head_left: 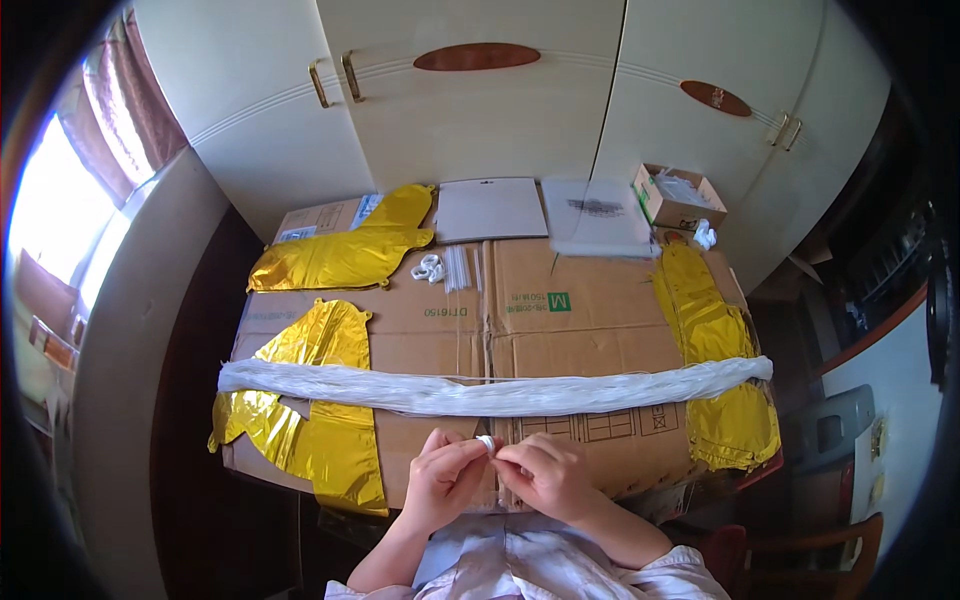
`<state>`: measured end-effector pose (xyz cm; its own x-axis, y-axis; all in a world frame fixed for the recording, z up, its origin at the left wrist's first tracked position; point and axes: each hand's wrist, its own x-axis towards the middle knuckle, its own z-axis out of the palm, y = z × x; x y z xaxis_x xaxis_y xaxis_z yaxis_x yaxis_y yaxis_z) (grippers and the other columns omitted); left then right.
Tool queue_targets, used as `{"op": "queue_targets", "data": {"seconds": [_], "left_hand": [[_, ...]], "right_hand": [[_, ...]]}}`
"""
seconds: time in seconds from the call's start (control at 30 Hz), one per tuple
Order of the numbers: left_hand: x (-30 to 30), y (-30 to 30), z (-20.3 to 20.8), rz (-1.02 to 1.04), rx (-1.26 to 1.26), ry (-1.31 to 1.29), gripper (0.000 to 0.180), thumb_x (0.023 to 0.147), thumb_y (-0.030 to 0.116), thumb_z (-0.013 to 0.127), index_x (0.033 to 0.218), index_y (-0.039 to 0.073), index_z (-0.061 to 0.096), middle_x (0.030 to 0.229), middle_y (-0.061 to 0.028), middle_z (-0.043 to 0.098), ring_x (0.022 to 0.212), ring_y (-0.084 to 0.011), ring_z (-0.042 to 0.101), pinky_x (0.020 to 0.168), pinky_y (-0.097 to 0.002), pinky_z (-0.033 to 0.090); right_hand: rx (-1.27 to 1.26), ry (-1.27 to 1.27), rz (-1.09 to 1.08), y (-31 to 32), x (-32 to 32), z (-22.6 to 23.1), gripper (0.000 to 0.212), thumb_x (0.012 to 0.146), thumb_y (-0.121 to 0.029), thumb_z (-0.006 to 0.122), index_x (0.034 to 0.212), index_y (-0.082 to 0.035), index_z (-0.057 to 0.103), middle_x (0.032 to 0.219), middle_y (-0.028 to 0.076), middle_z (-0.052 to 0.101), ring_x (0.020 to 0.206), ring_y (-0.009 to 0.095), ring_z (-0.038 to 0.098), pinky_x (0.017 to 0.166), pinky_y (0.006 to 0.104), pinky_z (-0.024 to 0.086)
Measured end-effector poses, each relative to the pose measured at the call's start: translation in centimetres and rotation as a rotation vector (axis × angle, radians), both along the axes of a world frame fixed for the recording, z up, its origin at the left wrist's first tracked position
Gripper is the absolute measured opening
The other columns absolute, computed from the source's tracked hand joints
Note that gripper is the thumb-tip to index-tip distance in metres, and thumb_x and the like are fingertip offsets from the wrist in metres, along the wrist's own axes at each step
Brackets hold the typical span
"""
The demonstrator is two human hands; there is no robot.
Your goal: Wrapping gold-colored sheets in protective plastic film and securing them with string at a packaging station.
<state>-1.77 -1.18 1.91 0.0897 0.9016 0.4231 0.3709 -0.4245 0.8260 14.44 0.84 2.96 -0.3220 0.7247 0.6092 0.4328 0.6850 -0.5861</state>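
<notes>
A small white coil of ribbon (487, 444) is held up near the front edge of the cardboard. My left hand (443, 473) pinches it between thumb and finger. Close against it on the other side, my right hand (543, 471) has its fingertips pressed together at the coil's edge; any loose end there is too small to make out. Just beyond both hands, a long bundle of white strings (500, 394) lies across the cardboard. Similar white coils (428, 268) sit farther back, beside some short clear straws (457, 268).
Flat gold foil balloons lie at the back left (345, 255), front left (345, 430) and right (712, 320). Along the back are a grey-white board (490, 208), a clear plastic bag (598, 218) and a small open box (680, 200). Brown cardboard (590, 340) covers the table before white cabinets (480, 120).
</notes>
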Motion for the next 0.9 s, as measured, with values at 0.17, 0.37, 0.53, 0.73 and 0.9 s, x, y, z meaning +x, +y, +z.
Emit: {"op": "queue_targets", "data": {"seconds": [0.17,0.37,0.53,0.73,0.9], "left_hand": [[-0.2,-0.3,0.2,-0.090,-0.135,0.028,0.019,0.074,-0.001,0.067,0.093,0.003,0.067,0.070,-0.0040,0.062,0.068,-0.0180,0.051,0.065,-0.0258,0.043],[-0.1,-0.4,-1.2,-0.328,-0.538,-0.894,0.013,0.080,0.001,0.064,0.092,0.001,0.068,0.085,-0.0079,0.060,0.076,-0.0137,0.053,0.071,-0.0277,0.044],[0.4,0.1,-2.6,-0.245,-0.331,-0.851,0.019,0.082,-0.001,0.060,0.100,0.000,0.067,0.097,-0.0056,0.062,0.096,-0.0149,0.049,0.085,-0.0263,0.039],[1.1,0.7,-2.8,-0.165,-0.109,-0.635,0.024,0.084,-0.008,0.054,0.104,-0.001,0.064,0.112,-0.0131,0.062,0.117,-0.0233,0.050,0.095,-0.0331,0.038],[0.0,0.9,-1.5,-0.168,-0.083,-0.409,0.025,0.086,-0.009,0.051,0.108,-0.003,0.061,0.110,-0.0134,0.063,0.104,-0.0189,0.058,0.088,-0.0287,0.044]], "right_hand": [[-0.071,0.059,0.111,1.7,0.7,0.0,0.016,0.072,-0.010,0.073,0.076,-0.007,0.059,0.068,0.004,0.056,0.056,0.018,0.055,0.051,0.0288,0.044],[-0.734,0.414,0.306,1.7,0.5,-1.2,0.013,0.088,-0.013,0.060,0.086,-0.001,0.059,0.080,0.002,0.060,0.070,0.007,0.058,0.061,0.0206,0.047],[-0.664,0.527,0.247,1.1,-0.7,-2.1,0.011,0.090,-0.010,0.057,0.097,-0.002,0.062,0.081,0.002,0.063,0.071,0.006,0.057,0.064,0.0206,0.046],[-0.900,0.663,0.299,0.3,-0.9,-2.7,0.022,0.091,-0.010,0.054,0.111,-0.005,0.062,0.088,0.002,0.066,0.071,0.006,0.057,0.063,0.0204,0.046],[-1.036,0.458,0.417,-0.1,1.4,-1.5,0.023,0.091,-0.010,0.054,0.112,-0.005,0.062,0.091,0.004,0.066,0.073,0.005,0.057,0.063,0.0198,0.046]]}}
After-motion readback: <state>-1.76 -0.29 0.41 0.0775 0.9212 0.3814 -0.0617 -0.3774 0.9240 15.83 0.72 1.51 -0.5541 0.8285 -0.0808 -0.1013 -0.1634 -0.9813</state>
